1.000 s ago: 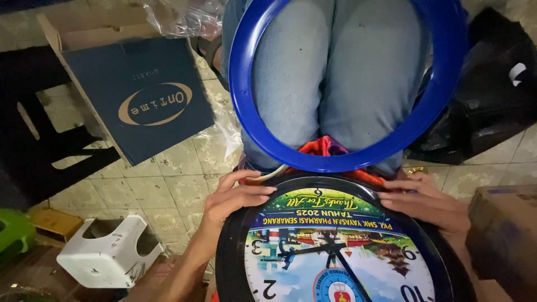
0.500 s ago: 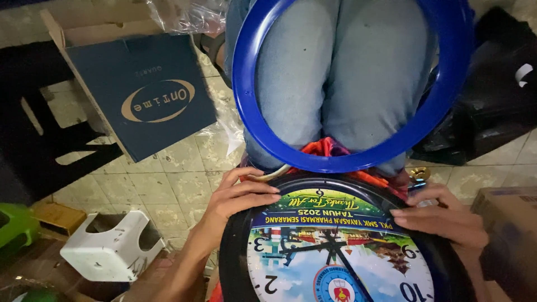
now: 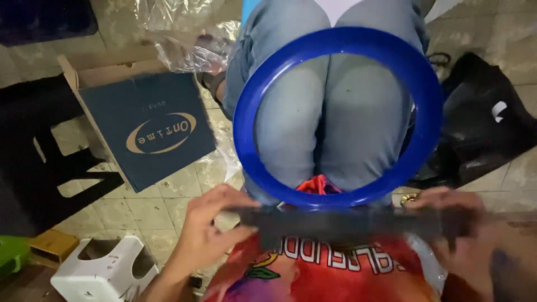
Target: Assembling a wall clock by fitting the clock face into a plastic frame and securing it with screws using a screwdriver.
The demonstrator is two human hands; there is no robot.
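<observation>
My left hand [image 3: 208, 235] and my right hand [image 3: 454, 217] grip the two sides of a round black wall clock [image 3: 347, 225]. It is tipped edge-on and shows as a dark, blurred bar; its face is hidden. Just beyond it a large blue plastic ring [image 3: 247, 112] leans against the knees of a person in light jeans [image 3: 347, 112] who sits facing me. Under the clock lies a red sheet or cloth with bright print [image 3: 335, 271]; I cannot tell which.
A dark blue cardboard box [image 3: 151, 128] lies open on the tiled floor at the left, with crumpled clear plastic wrap [image 3: 184, 33] behind it. A white plastic stool [image 3: 95, 274] stands at the lower left, a black bag [image 3: 481, 128] at the right, dark furniture [image 3: 33, 162] at the far left.
The clock has tipped from face-up to edge-on between my hands, hiding its printed face. The red printed sheet now shows beneath it, and the whole blue ring has come into view.
</observation>
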